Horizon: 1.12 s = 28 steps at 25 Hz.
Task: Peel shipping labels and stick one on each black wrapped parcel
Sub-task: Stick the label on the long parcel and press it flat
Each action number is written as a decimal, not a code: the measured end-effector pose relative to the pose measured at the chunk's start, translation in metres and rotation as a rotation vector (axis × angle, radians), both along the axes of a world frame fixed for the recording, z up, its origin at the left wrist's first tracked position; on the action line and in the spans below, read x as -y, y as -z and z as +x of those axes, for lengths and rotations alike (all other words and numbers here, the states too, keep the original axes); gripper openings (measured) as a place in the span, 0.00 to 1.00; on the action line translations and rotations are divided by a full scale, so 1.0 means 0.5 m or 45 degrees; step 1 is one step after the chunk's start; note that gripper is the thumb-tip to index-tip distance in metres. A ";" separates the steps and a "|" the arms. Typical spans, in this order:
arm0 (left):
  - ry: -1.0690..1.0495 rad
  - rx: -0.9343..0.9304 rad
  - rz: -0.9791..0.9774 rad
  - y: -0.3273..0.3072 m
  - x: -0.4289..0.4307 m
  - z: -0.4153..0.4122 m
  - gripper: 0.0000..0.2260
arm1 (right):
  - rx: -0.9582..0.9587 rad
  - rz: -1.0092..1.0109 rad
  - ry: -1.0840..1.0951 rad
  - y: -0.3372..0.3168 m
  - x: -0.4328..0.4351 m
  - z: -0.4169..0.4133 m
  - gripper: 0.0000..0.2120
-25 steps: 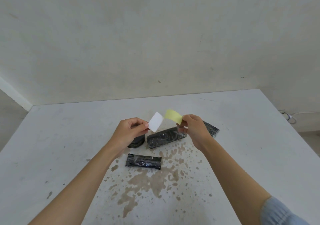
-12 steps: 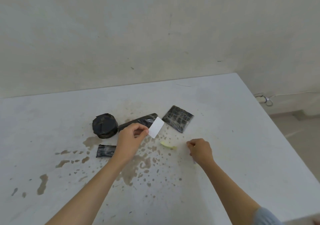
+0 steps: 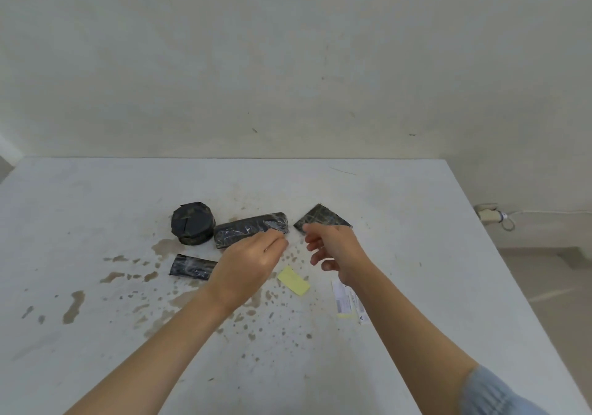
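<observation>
Stained white table point(image 3: 96, 206) against scuffed pale wall point(image 3: 288, 62); bare floor point(image 3: 551, 270) at right, plug point(image 3: 490, 214) and cable point(image 3: 544, 212) low on wall there; even light.

The left hand point(image 3: 246, 264) hides one end of the small parcel point(image 3: 189, 267); the label sheets point(image 3: 343, 299) carry unreadable print.

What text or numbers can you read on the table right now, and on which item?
White shipping label sheets: dark print, too blurred to read.
Yellow paper backing strip: blank.
Black film-wrapped parcels: no text visible.
</observation>
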State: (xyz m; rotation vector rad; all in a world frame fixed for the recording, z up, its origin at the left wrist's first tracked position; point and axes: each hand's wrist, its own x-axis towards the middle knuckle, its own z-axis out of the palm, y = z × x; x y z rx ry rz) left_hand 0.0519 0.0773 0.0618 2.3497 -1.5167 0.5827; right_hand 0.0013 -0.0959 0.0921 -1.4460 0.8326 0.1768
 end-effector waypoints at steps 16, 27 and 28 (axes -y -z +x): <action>-0.788 -1.208 -0.559 0.036 -0.100 0.087 0.10 | 0.156 0.039 -0.066 0.045 -0.053 0.089 0.06; -0.544 -1.065 0.095 0.102 -0.085 0.204 0.28 | 0.328 -0.233 0.013 0.110 -0.089 0.152 0.09; -0.531 -1.066 0.112 0.107 -0.086 0.211 0.28 | 0.348 -0.359 -0.023 0.111 -0.090 0.154 0.10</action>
